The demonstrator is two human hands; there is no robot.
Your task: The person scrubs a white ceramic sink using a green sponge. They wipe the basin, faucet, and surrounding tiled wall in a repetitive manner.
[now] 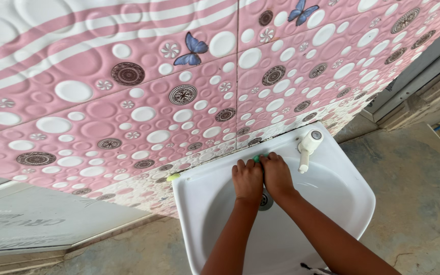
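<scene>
Your left hand (247, 179) and right hand (277, 174) lie side by side, palms down, pressed on the back slope of the white basin (342, 203), just above its metal drain (266, 200). A small green thing (256, 159) peeks out under the fingers (240, 165), against the basin's rear ledge; its shape is mostly hidden. The basin is glossy, rounded and mounted against the wall.

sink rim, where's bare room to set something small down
The rim right of the tap is bare, and so is the left rim between the yellow-green bit and the front corner. The back ledge is crowded: the left hand and right hand press there over a green thing, beside the tap.
</scene>
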